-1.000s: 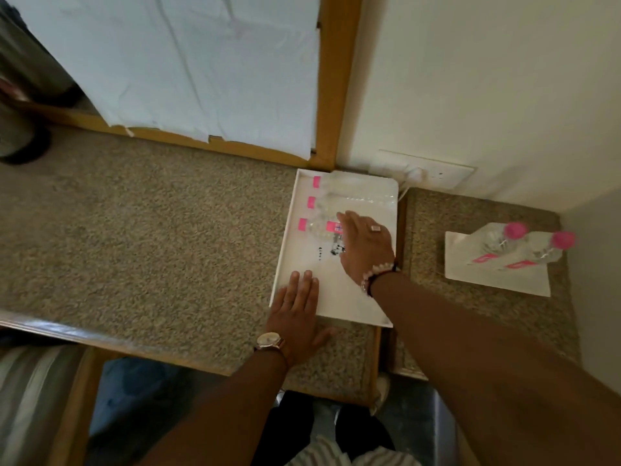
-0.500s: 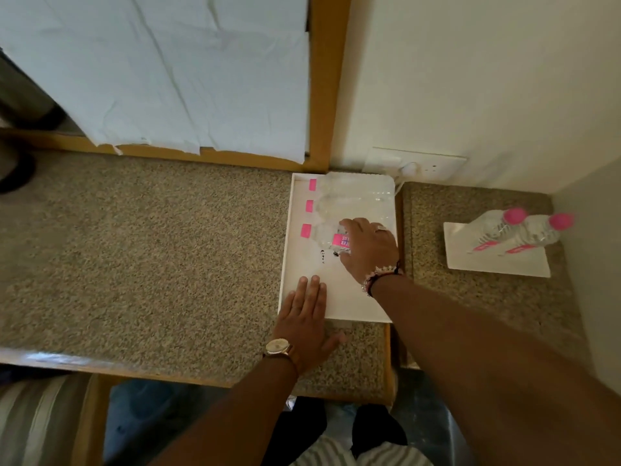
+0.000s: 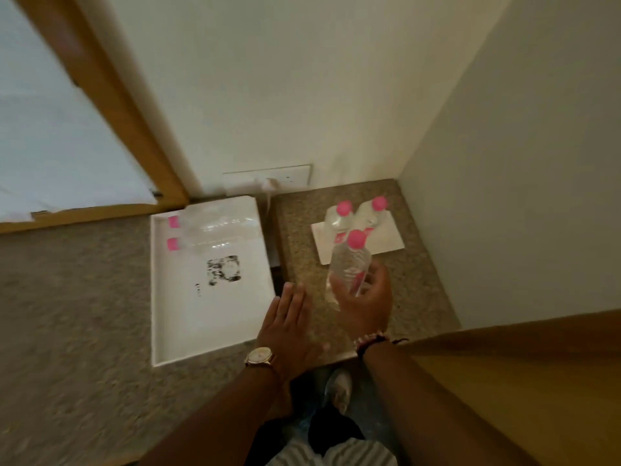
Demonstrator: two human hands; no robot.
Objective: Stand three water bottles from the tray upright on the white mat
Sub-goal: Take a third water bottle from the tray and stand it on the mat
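Observation:
My right hand (image 3: 364, 302) grips a clear water bottle with a pink cap (image 3: 351, 260), held upright above the speckled counter just in front of the white mat (image 3: 386, 242). Two more pink-capped bottles (image 3: 339, 218) (image 3: 371, 213) stand upright at the back of the mat. My left hand (image 3: 289, 326) lies flat, fingers spread, at the front right corner of the white tray (image 3: 174, 314). Two bottles (image 3: 208, 223) (image 3: 205, 243) lie on their sides at the far end of the tray, caps to the left.
A gap (image 3: 275, 264) separates the tray's counter from the lower right counter section (image 3: 420, 297). A wall socket with a plug (image 3: 268, 181) sits behind the tray. Walls close in the corner behind and right of the mat. A wood-framed panel (image 3: 111, 105) rises at left.
My right hand has lifted one bottle off the tray and carried it right toward the mat. My left hand slid right along the tray's front edge. The camera view swung right.

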